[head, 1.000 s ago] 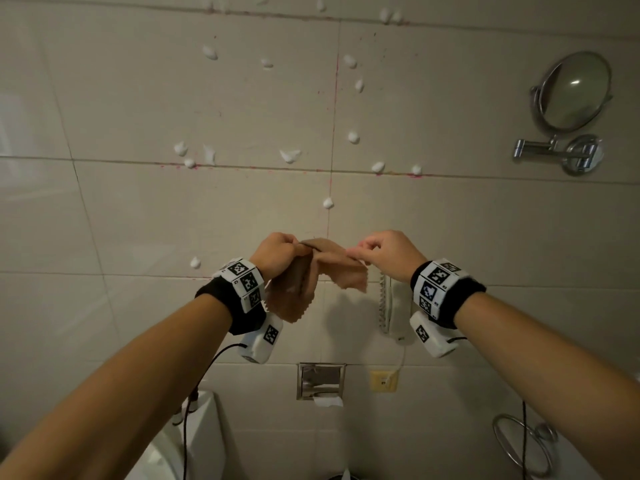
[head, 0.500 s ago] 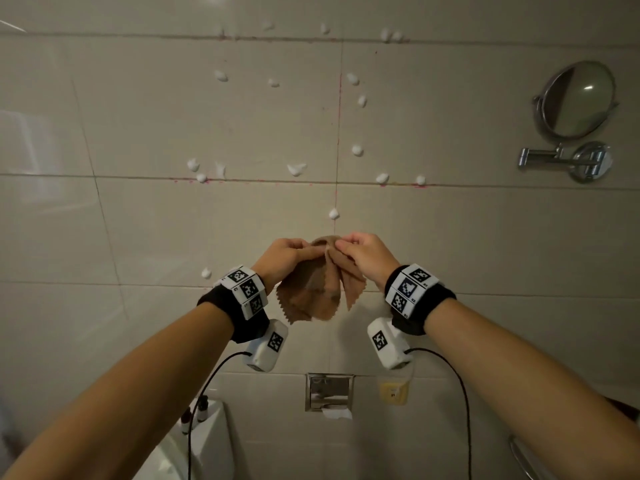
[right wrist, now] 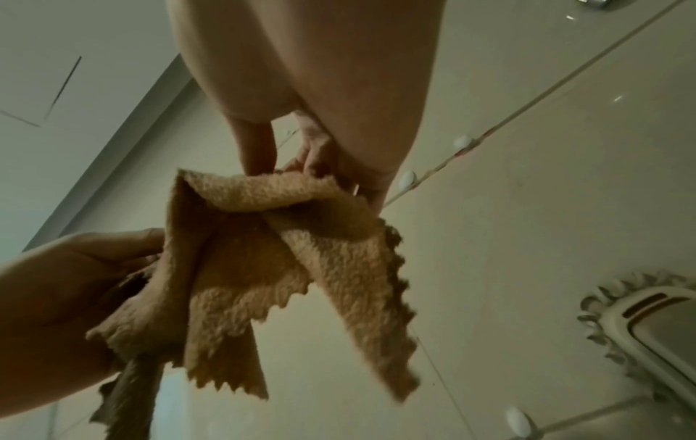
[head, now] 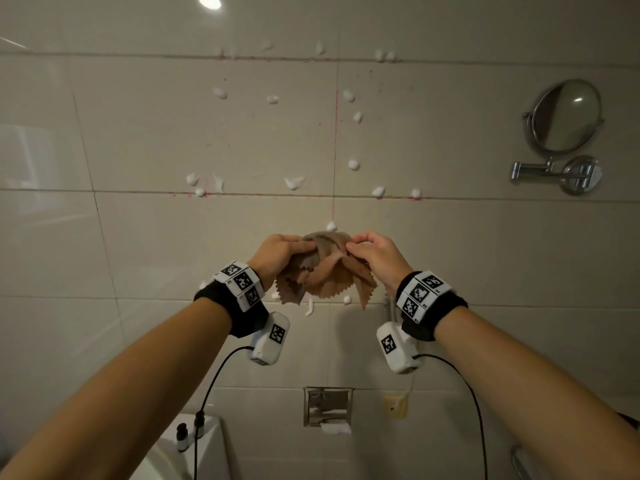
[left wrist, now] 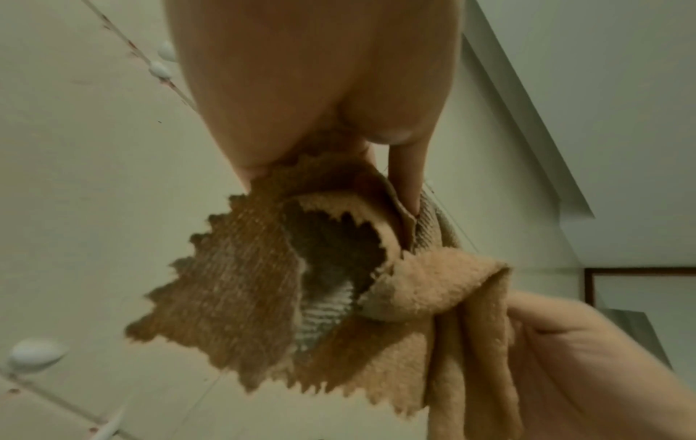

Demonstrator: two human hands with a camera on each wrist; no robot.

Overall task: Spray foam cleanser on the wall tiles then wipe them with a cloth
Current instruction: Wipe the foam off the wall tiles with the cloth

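Observation:
A tan cloth (head: 325,271) with zigzag edges hangs bunched between both hands, just in front of the beige wall tiles (head: 156,133). My left hand (head: 280,252) grips its left side and my right hand (head: 374,252) pinches its top right folds. White foam blobs (head: 293,182) dot the tiles above and around the cloth, mostly along the pink-stained grout lines. The left wrist view shows the cloth (left wrist: 339,282) folded under my left fingers. From the right wrist, the cloth (right wrist: 271,268) hangs from my right fingertips (right wrist: 312,160).
A round swivel mirror (head: 562,116) on a chrome arm is mounted at the upper right. Below the hands are a recessed toilet-paper holder (head: 327,407), a yellow wall socket (head: 394,407) and a white toilet tank (head: 194,445) with small bottles on it.
Both hands have stayed together, regathering the cloth into a bunch. The view has tilted down, so the foam sits lower in frame.

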